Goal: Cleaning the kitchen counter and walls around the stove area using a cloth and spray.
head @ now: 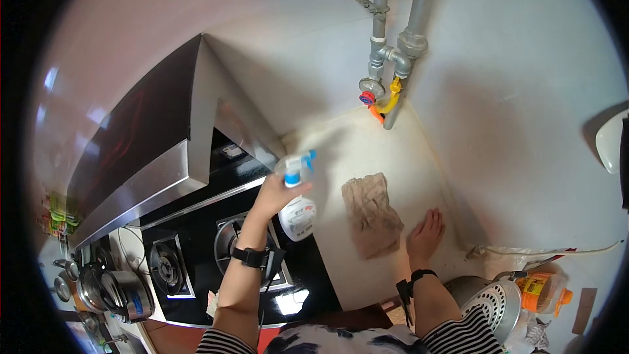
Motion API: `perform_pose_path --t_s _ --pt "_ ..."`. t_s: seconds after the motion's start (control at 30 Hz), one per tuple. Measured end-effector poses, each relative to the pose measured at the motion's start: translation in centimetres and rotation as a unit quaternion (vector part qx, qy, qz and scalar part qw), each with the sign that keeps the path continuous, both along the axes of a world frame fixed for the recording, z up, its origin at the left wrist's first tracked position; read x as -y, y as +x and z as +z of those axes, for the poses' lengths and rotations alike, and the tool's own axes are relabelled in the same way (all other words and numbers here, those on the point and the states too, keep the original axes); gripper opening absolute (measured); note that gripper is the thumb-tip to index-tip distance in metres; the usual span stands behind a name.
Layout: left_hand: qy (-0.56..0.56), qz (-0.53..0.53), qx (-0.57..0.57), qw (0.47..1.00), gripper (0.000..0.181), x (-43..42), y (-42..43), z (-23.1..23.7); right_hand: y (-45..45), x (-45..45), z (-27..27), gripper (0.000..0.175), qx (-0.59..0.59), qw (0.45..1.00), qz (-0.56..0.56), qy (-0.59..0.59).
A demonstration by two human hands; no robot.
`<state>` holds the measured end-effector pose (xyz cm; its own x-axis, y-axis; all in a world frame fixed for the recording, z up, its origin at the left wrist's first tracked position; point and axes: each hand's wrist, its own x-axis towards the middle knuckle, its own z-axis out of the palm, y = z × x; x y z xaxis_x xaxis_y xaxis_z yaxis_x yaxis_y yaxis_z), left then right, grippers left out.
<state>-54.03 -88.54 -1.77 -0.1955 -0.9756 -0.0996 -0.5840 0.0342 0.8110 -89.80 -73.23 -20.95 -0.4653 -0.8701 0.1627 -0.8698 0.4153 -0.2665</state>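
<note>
My left hand (275,196) grips a white spray bottle (299,216) with a blue and white trigger head around its neck. The bottle is held over the right edge of a black gas hob (309,265). On the pale countertop (329,275) lies a crumpled brown cloth (371,216), between my two hands. My right hand (426,236) rests on the counter to the right of the cloth, fingers extended and close together, with nothing visible in it.
A range hood (147,123) juts out above the hob. Grey pipes (381,19) with a red-handled valve (367,98) and a yellow hose (393,96) run down the corner. Pots (125,295) stand far left; a perforated metal steamer (496,305) and an orange-labelled bottle (538,292) sit lower right.
</note>
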Motion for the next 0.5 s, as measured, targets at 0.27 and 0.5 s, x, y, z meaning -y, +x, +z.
perform_pose_path --t_s 0.27,0.5 --pt "0.282 0.124 -0.527 0.792 0.040 3.0 -5.3 -2.7 0.3 0.2 0.4 0.046 -0.007 1.000 0.002 0.005" --pt "0.222 0.087 -0.345 0.908 0.035 5.9 -7.4 -2.4 0.2 0.1 0.1 0.048 -0.015 1.000 0.013 -0.010"
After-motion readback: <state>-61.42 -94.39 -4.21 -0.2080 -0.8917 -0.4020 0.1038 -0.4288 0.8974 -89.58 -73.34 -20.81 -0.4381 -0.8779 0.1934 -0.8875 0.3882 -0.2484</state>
